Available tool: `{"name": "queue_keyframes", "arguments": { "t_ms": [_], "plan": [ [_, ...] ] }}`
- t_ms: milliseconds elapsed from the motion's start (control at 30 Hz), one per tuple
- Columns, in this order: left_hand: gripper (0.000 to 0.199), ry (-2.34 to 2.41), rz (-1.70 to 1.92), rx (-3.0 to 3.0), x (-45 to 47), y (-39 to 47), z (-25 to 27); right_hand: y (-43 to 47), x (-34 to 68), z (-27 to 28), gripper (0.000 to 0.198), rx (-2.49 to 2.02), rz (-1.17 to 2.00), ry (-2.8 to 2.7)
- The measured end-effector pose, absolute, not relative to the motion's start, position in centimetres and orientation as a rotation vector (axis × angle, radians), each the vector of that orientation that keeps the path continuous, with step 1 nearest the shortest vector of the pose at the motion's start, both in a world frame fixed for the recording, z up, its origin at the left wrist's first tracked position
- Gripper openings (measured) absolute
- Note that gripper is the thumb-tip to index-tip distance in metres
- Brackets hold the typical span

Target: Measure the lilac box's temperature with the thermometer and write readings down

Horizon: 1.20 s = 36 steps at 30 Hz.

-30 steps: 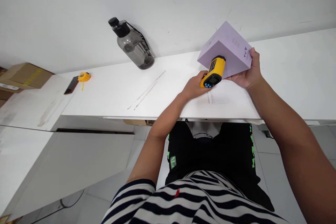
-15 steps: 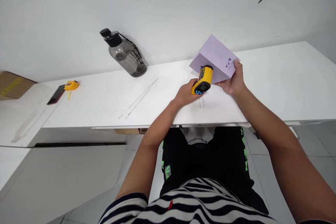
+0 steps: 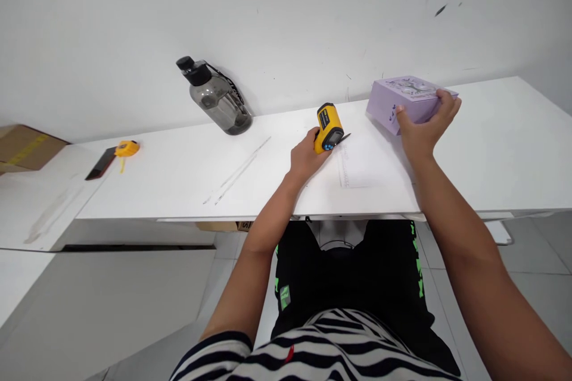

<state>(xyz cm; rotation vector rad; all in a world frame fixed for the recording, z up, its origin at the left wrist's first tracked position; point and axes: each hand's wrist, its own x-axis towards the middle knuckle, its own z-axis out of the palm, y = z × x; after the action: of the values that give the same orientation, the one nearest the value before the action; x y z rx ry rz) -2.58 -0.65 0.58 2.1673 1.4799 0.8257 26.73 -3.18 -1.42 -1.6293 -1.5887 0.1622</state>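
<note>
My left hand (image 3: 306, 156) is wrapped round the handle of a yellow and black infrared thermometer (image 3: 329, 125), its small screen and blue buttons facing me. A dark, thin pointed thing (image 3: 345, 137), perhaps a pen, shows just beside it. My right hand (image 3: 424, 125) grips a lilac box (image 3: 388, 106) with a printed top, thumb on the near side and fingers over the right end. The box is at the back of the white table, near the wall. Between my hands lies a white sheet of paper (image 3: 364, 166) with faint handwriting along its left edge.
A grey clear water bottle (image 3: 220, 101) stands against the wall. Farther left are a yellow tape measure (image 3: 127, 148), a dark flat object (image 3: 100, 164) and a cardboard box (image 3: 33, 147). The white table's (image 3: 170, 190) front edge runs just before my lap.
My right hand has moved the lilac box right and turned it so its printed top shows. My left hand has drawn the thermometer left, away from the box. More of the paper is visible.
</note>
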Motion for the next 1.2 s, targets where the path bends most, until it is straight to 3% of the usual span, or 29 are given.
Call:
{"name": "queue_keyframes", "arguments": {
  "t_ms": [200, 600, 867, 1067, 1200],
  "plan": [
    [0.066, 1.606, 0.674, 2.174, -3.8, 0.9, 0.9, -3.0, 27.0, -1.6, 0.073, -1.796, -0.163, -1.357],
    [0.059, 1.903, 0.490, 2.139, -4.5, 1.8, 0.8, -1.5, 27.6, -2.7, 0.088, -1.904, 0.101, -1.059],
    [0.056, 1.867, 0.405, 2.299, -4.2, 1.8, 0.2, -3.2, 22.6, -1.3, 0.058, -1.865, -0.050, -1.726],
    [0.056, 1.879, 0.403, 2.291, -4.0, 1.7, 0.1, -2.3, 19.2, -3.3, 0.069, -1.615, 0.119, -2.140],
    [0.057, 1.884, 0.371, 2.297, -3.9, 1.6, 0.1, -2.3, 19.9, -3.4, 0.046, -1.602, 0.196, -2.180]
  ]
}}
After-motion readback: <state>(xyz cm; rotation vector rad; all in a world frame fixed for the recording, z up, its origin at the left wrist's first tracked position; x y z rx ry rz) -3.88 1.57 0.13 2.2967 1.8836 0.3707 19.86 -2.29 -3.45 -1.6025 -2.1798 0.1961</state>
